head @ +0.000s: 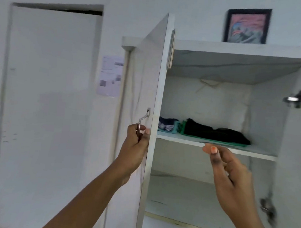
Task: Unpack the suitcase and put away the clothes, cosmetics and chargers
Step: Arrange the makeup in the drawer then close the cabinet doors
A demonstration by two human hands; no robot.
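At frame centre, your left hand (138, 140) grips the door handle (142, 122), right hand (231, 177) loosely curled, empty; next, fetch clothes for the shelf (216, 147).

We reach up with both bare forearms, angled inward from the lower edge of view. Our left hand (136, 145) is raised, its fingers curled round a metal door handle (142, 122), the thumb tip pressed flat beside it. Our right hand (231, 177) is lifted to about the same height, well apart to the right, holding nothing, fingers loosely bent, thumb extended up and to the left.
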